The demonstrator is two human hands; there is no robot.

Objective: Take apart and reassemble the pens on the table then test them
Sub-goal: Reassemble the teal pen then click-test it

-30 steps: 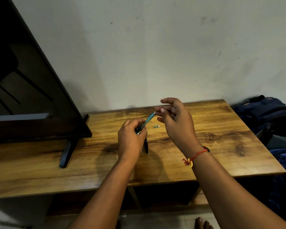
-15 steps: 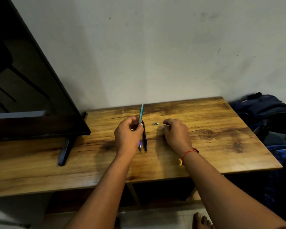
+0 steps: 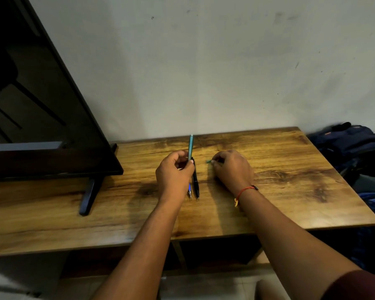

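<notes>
Here the left hand (image 3: 174, 172) grips a slim teal plastic pen barrel (image 3: 191, 146) in curled fingers, and the barrel points away toward the pale wall. The same hand covers part of two pens lying side by side on the brown wood-grain table (image 3: 290, 191): a black pen (image 3: 195, 180) and, just left of it, a blue and silver pen (image 3: 189, 190) of which only the near tip shows. To the right, the right hand (image 3: 232, 167) rests low on the table with its fingertips closed on a small teal pen piece (image 3: 207, 161), apparently pinching it, though the piece is tiny. A red thread bracelet (image 3: 244, 190) circles that wrist. A black flat-screen television (image 3: 41, 105) stands at the table's left end, and a dark blue backpack (image 3: 351, 144) sits beyond its right edge.
</notes>
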